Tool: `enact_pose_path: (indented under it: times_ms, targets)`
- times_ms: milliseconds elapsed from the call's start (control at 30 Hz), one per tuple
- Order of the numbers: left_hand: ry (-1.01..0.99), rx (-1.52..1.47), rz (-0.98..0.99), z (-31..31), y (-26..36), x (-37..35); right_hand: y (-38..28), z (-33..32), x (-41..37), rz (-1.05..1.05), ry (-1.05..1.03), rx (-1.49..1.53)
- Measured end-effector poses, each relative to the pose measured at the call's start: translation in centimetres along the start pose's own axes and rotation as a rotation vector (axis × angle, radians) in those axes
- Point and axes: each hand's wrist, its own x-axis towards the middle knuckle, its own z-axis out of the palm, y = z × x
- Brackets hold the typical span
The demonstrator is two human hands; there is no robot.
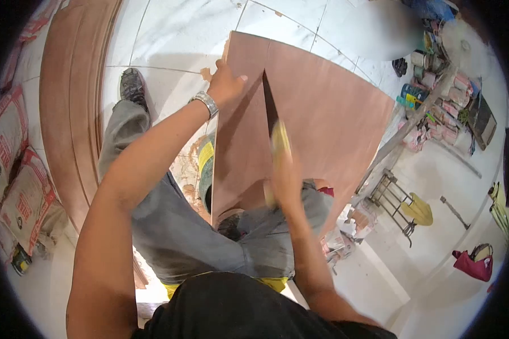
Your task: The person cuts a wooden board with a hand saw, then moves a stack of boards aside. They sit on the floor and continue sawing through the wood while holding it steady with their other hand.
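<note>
A large reddish-brown plywood sheet [328, 107] lies in front of me, its left edge running beside my legs. My left hand [226, 87] is closed on that edge near the far left corner, thumb on the top face. In my right hand [287, 178] is a handsaw [270, 101], gripped by its yellow handle. The dark blade stands on the sheet, its tip pointing away from me, along a line in from the left edge. Motion smears my right hand and the handle. Under the left edge is a green and yellow bucket [205, 164], partly hidden.
Brown wooden panels [76, 101] stand along the left, with printed sacks [25, 198] beyond them. At right lie a long pole [404, 127], a metal rack [391, 200], a yellow shovel blade [417, 210] and a maroon bag [474, 263]. Tins and debris pile up at the upper right.
</note>
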Motion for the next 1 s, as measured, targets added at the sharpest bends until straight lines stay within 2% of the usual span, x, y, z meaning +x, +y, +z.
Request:
enact_pose_path:
  times_ms: [67,100,167,267,300,400,433,467,533,633,667,700,800,867,900,1000]
  targets:
    - [-0.027,-0.004,-0.039,-0.3,0.5,-0.4,0.4,5.2,9.1,0.058,0.083,0.052]
    - [-0.032,-0.001,-0.046,-0.8,1.1,-0.3,0.3,6.4,13.5,0.098,0.021,0.171]
    - [0.008,0.000,-0.019,-0.7,0.8,0.3,-1.3,6.1,15.8,0.187,-0.046,0.397]
    - [0.013,-0.002,-0.043,-0.4,1.0,-0.6,-0.7,4.9,14.3,0.205,-0.227,0.645]
    - [0.010,0.007,-0.058,-0.6,1.2,-0.7,3.6,5.9,12.8,0.016,-0.115,0.439]
    - [0.009,0.036,0.023,-0.6,0.5,-0.4,3.4,1.6,-0.1,-0.091,0.025,0.160]
    - [0.008,0.024,0.004,-0.6,0.6,-0.2,2.1,-0.9,-4.3,-0.231,-0.006,-0.149]
    - [0.003,0.016,-0.021,-0.8,0.9,-0.4,-0.1,-3.3,-7.7,0.233,-0.159,0.081]
    - [0.017,0.005,-0.016,-0.6,1.1,-0.3,0.2,-2.6,-7.5,0.091,-0.050,0.060]
    - [0.035,-0.014,0.045,0.0,0.2,-0.2,3.3,3.3,2.4,-0.088,0.026,-0.080]
    - [0.031,-0.027,0.045,0.0,0.1,0.0,2.0,5.5,7.8,0.077,0.050,0.128]
    - [0.028,-0.033,0.049,-0.2,0.0,0.1,0.9,6.9,11.8,0.006,0.100,0.214]
    - [-0.026,0.026,-0.045,-0.6,0.8,-0.1,-1.3,5.4,12.6,0.217,-0.086,0.482]
    - [-0.014,-0.030,-0.054,-0.5,0.9,-0.5,3.0,4.6,5.4,-0.247,0.142,0.178]
    - [-0.009,-0.056,-0.057,-0.4,1.1,-0.6,1.9,1.2,0.8,0.035,-0.117,0.095]
    - [-0.001,-0.074,-0.038,-0.6,1.2,-0.9,1.4,-2.9,-8.1,-0.084,-0.094,0.070]
